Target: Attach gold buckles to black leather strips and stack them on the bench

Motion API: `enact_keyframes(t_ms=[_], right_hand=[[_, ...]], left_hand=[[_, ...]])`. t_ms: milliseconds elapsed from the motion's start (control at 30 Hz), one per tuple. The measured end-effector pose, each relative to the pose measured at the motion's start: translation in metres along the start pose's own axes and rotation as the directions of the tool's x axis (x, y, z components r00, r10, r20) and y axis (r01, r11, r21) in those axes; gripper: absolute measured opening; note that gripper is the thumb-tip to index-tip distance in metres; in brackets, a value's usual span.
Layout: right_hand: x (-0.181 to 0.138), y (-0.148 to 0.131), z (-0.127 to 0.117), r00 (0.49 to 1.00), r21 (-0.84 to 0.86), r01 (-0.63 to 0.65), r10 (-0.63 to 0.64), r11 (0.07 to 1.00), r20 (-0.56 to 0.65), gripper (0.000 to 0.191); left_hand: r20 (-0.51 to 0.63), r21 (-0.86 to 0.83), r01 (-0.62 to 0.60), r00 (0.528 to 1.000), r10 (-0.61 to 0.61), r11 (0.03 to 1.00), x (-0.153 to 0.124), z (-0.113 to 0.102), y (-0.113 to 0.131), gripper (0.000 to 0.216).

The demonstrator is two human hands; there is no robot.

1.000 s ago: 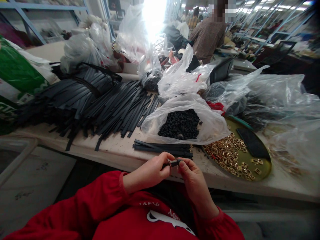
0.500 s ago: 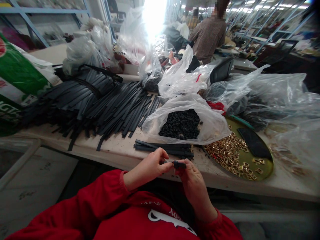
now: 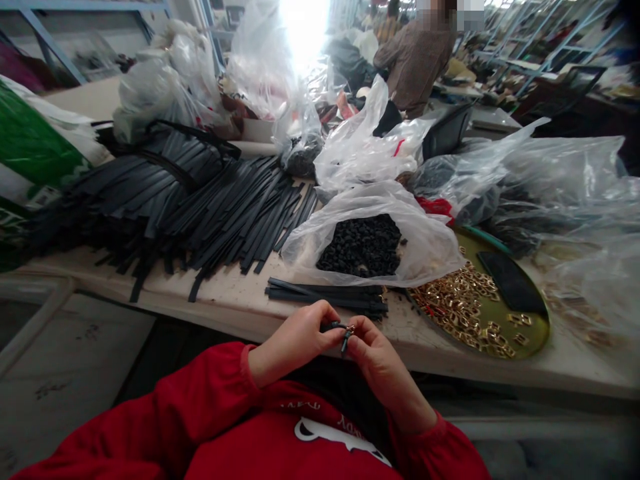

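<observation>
Close to my body at the table's front edge, my left hand pinches a narrow black strap. A small gold buckle sits on the strap between my two hands. The fingertips of my right hand are closed at the buckle and the strap's short bent end, which points downward. Most of the strap is hidden by my left fingers. Just beyond my hands lies a small stack of black straps, with bits of gold at its right end.
An open plastic bag holds small black pieces. To its right stands a round tray with gold buckles and a dark flat object. Many loose black straps cover the left. Plastic bags pile up behind; a person is farther back.
The strap's end pointed right between my hands; now it bends down beside the buckle. My right hand has shifted its grip, with fingertips at the buckle. The camera view has moved slightly.
</observation>
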State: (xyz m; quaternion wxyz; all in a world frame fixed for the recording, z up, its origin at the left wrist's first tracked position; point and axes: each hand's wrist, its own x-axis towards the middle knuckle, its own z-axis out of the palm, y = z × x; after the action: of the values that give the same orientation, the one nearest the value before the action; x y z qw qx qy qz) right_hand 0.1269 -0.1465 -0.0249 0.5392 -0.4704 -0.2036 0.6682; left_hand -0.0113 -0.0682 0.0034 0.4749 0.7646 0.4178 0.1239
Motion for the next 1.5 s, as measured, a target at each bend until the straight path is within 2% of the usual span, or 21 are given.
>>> enact_keyframes(t_ms=[133, 233, 367, 467, 600, 700, 767, 900, 967, 1100, 1167, 1200, 1267, 1367, 1433, 1500], right_hand=[[0.002, 0.000, -0.002, 0.996, 0.027, -0.056, 0.054, 0.998, 0.068, 0.033], [0.002, 0.000, -0.003, 0.990, 0.042, -0.101, 0.096, 0.994, 0.105, 0.036], [0.002, -0.001, -0.003, 0.992, 0.064, -0.075, 0.069, 0.995, 0.101, 0.035], [0.003, -0.003, -0.002, 0.998, 0.049, -0.022, 0.019, 0.999, 0.067, 0.031], [0.005, -0.003, 0.000, 0.993, -0.106, 0.095, -0.101, 0.990, -0.056, 0.033], [0.007, -0.001, 0.000, 0.959, -0.296, 0.174, -0.230, 0.939, -0.167, 0.030], [0.007, -0.001, -0.001, 0.946, -0.397, 0.184, -0.272, 0.899, -0.179, 0.028], [0.001, -0.005, -0.004, 0.983, -0.454, 0.142, -0.178, 0.880, -0.038, 0.025], [-0.003, -0.007, -0.004, 0.995, -0.400, 0.092, -0.097, 0.912, 0.007, 0.025], [-0.007, -0.007, -0.004, 0.997, -0.164, -0.006, 0.019, 0.986, 0.080, 0.023], [-0.009, -0.007, -0.004, 0.995, -0.144, -0.013, 0.027, 0.990, 0.094, 0.023], [-0.010, -0.008, -0.005, 0.996, -0.191, -0.001, 0.018, 0.982, 0.089, 0.023], [-0.012, -0.012, -0.005, 0.998, -0.374, 0.045, -0.023, 0.926, 0.063, 0.022], [-0.016, -0.017, -0.006, 0.991, -0.652, 0.130, -0.113, 0.747, 0.068, 0.017], [-0.018, -0.019, -0.006, 0.977, -0.753, 0.204, -0.180, 0.625, 0.115, 0.014], [-0.019, -0.019, -0.007, 0.962, -0.797, 0.260, -0.221, 0.545, 0.163, 0.012]], left_hand=[[0.040, 0.015, 0.016, 0.999, -0.017, 1.000, 0.003, -0.002, 0.002, 0.018], [0.105, -0.059, 0.018, 0.994, -0.012, 0.998, 0.004, -0.004, 0.003, 0.017], [0.178, -0.252, 0.083, 0.983, -0.038, 0.964, 0.004, -0.004, 0.002, 0.022], [0.240, -0.447, 0.167, 0.969, -0.062, 0.879, 0.004, -0.003, -0.001, 0.025], [0.285, -0.600, 0.244, 0.955, -0.082, 0.762, 0.003, 0.001, -0.005, 0.024], [0.300, -0.629, 0.297, 0.945, -0.128, 0.718, 0.003, 0.005, -0.006, 0.022], [0.305, -0.631, 0.318, 0.940, -0.151, 0.708, 0.002, 0.007, -0.008, 0.020], [0.317, -0.608, 0.304, 0.940, -0.127, 0.733, -0.002, 0.009, -0.011, 0.019], [0.326, -0.621, 0.298, 0.939, -0.107, 0.725, -0.004, 0.010, -0.011, 0.020], [0.371, -0.660, 0.351, 0.921, -0.118, 0.664, -0.010, 0.007, -0.005, 0.019], [0.391, -0.647, 0.372, 0.911, -0.129, 0.666, -0.013, 0.005, -0.002, 0.019], [0.401, -0.637, 0.376, 0.907, -0.128, 0.673, -0.014, 0.004, -0.001, 0.019], [0.423, -0.618, 0.382, 0.898, -0.119, 0.687, -0.015, 0.003, -0.001, 0.020], [0.437, -0.582, 0.383, 0.891, -0.121, 0.717, -0.013, 0.004, -0.003, 0.023], [0.425, -0.548, 0.373, 0.895, -0.135, 0.749, -0.012, 0.005, -0.004, 0.024], [0.416, -0.511, 0.361, 0.898, -0.143, 0.780, -0.010, 0.005, -0.004, 0.026]])
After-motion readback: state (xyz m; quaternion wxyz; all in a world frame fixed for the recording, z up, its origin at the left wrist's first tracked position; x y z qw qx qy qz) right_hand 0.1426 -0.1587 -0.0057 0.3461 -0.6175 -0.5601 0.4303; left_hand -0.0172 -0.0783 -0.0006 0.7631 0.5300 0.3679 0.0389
